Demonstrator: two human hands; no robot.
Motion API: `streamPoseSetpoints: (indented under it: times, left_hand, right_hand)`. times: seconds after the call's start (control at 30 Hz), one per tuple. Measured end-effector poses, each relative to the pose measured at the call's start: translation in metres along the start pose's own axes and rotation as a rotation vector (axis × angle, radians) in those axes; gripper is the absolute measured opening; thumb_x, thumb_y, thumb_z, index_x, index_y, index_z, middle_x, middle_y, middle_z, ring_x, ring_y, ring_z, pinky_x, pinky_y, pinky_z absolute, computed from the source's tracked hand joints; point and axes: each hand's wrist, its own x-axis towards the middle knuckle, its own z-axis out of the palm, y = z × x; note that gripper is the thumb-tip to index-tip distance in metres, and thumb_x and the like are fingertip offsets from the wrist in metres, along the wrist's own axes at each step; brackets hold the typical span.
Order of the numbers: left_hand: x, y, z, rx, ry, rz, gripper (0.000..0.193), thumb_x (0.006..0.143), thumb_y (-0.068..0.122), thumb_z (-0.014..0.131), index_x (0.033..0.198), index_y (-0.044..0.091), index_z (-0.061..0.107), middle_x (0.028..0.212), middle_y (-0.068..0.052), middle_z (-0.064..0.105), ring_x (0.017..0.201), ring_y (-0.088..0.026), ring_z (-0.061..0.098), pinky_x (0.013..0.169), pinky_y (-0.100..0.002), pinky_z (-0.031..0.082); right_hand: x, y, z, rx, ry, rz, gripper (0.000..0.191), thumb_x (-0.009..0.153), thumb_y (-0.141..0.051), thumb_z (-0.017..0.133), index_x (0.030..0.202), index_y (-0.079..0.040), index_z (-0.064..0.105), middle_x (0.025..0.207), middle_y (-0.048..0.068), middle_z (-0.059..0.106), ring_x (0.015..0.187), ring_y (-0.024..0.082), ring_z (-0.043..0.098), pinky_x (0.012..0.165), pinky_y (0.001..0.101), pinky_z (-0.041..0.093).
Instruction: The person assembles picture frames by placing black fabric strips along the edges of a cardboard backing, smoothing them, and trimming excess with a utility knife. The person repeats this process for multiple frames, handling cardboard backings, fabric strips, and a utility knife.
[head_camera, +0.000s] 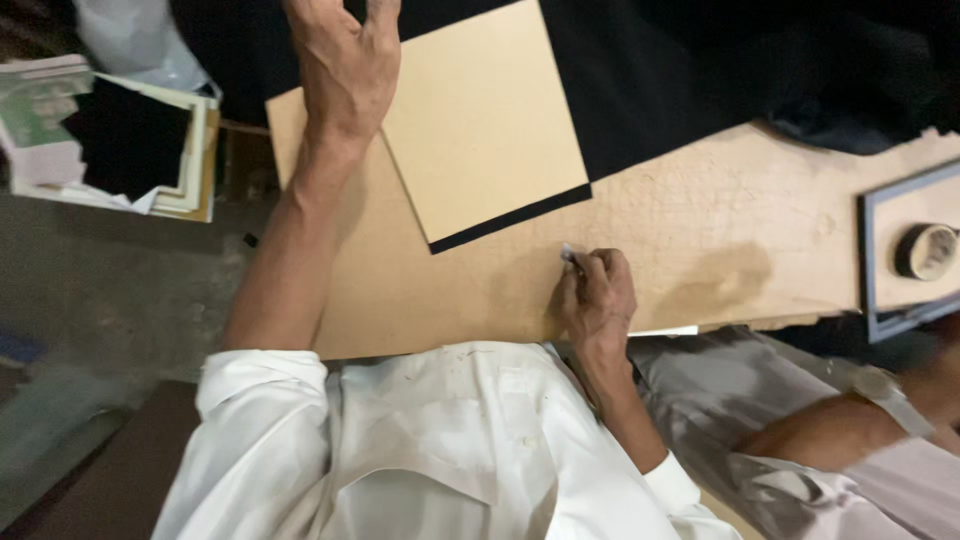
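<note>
My left hand reaches far forward and lies flat, fingers apart, at the left corner of a tan square board. That board rests on black fabric, and a black strip shows along its near edge. My right hand is closed around a small pale blade-like tool. The tool's tip touches the large brown board just below the tan board's near right corner. My white shirt fills the bottom of the view.
A worn wooden table carries the boards. On its right stands a dark frame with a tape roll inside. A stack of papers and frames sits at left. Another person's arm with a wristwatch is at lower right.
</note>
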Motion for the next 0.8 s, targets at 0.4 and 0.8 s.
streamPoseSetpoints:
  times: [0.4,0.8]
  left_hand:
    - [-0.059,0.061,-0.052,0.132,-0.039,-0.248,0.018,0.101,0.008,0.072,0.116,0.001,0.065,0.127,-0.011,0.058,0.116,-0.023,0.063,0.094,-0.031,0.061]
    - [-0.004,0.151,0.058,0.636,-1.116,-0.370,0.138,0.056,0.061,0.092,0.155,-0.006,0.023,0.162,-0.032,0.012,0.150,-0.049,0.011,0.112,-0.076,0.023]
  right_hand:
    - [-0.002,0.025,-0.003,0.021,-0.204,-0.118,0.029,0.083,0.002,0.069,0.105,0.005,0.051,0.095,0.023,0.056,0.080,0.041,0.059,0.067,0.0481,0.047]
    - [0.068,0.034,-0.065,0.757,0.123,-0.072,0.020,0.102,0.014,0.062,0.120,0.005,0.064,0.105,0.009,0.067,0.091,0.015,0.070,0.083,0.0299,0.063]
